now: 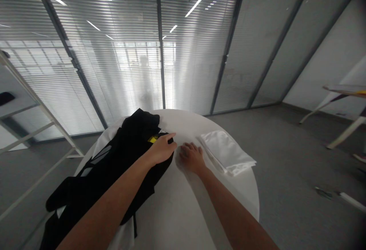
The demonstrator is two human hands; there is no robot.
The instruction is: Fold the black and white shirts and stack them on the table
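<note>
A black garment with grey stripes and a yellow tag lies across the left half of a round white table. My left hand rests on the garment's right edge near the yellow tag, fingers closed in a pinch on the black cloth. My right hand lies flat on the bare tabletop just beside it, fingers stretched out and holding nothing. A folded white cloth sits to the right of my right hand, not touched.
A white metal rack stands to the left of the table. Glass walls with blinds run behind it. Grey carpet floor spreads to the right, with another table's legs at the far right and small items lying on the floor.
</note>
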